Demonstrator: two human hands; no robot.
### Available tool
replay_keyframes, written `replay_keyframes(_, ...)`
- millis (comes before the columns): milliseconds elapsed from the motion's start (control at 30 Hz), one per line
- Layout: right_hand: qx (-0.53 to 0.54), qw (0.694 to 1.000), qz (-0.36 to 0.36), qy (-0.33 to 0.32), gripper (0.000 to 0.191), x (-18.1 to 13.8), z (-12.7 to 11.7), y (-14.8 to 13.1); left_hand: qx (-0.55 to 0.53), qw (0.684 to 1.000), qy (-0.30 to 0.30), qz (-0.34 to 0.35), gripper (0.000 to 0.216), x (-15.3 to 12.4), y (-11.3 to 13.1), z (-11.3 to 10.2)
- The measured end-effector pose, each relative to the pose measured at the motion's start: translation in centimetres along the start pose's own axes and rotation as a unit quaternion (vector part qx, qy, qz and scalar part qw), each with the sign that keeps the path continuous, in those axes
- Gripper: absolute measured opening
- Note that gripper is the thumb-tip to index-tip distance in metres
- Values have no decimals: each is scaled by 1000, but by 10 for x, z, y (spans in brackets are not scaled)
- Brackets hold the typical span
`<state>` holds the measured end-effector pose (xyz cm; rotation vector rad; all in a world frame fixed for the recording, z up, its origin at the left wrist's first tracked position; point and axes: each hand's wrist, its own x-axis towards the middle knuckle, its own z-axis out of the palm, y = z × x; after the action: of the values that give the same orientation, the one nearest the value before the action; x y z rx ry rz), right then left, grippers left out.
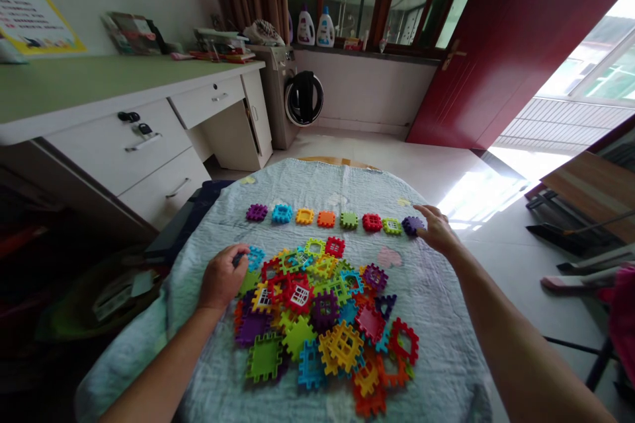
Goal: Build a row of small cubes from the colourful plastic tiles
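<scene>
A heap of colourful interlocking plastic tiles (322, 314) lies on a round table under a pale blue cloth (436, 317). Beyond the heap, a row of several small tiles (327, 218) runs left to right, from purple through blue, yellow, orange, green and red. My right hand (436, 230) rests at the row's right end, fingers on a dark purple tile (411, 225). My left hand (221, 277) sits at the heap's left edge, fingers curled around a blue tile (254, 256).
A white desk with drawers (149, 139) and a green top stands at the left. A washing machine (292, 96) is behind, a red door (501, 39) at the back right. A wooden board and metal frame (585, 205) stand at the right.
</scene>
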<state>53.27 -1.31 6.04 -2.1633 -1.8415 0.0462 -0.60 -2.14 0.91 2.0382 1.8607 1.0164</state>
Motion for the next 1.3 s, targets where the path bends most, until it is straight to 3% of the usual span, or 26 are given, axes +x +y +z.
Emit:
replay_keyframes(100, 114, 990, -14, 77, 49, -35, 2, -19, -5, 1000, -6, -9, 24, 0, 2, -1)
replay_keyframes(167, 169, 982, -30, 75, 37, -62, 14, -30, -7, 1000, -11, -16, 24, -1, 3, -1)
replay_keyframes(367, 129, 988, -29, 83, 26, -114, 57, -43, -13, 1000, -13, -22, 24, -2, 5, -2)
replay_keyframes(533, 51, 994, -13, 97, 25, -115, 65, -46, -21, 999, 27, -20, 24, -2, 7, -4)
replay_keyframes(767, 21, 993, -27, 109, 25, -116, 66, -46, -33, 999, 32, -20, 25, -2, 8, -5)
replay_keyframes(1133, -8, 994, -29, 105, 25, -113, 67, -45, -174, 976, -91, -95, 35, -1, -3, -15)
replay_keyframes(1300, -17, 995, -22, 101, 27, -114, 65, -47, -47, 990, -99, -88, 40, 1, 4, -14)
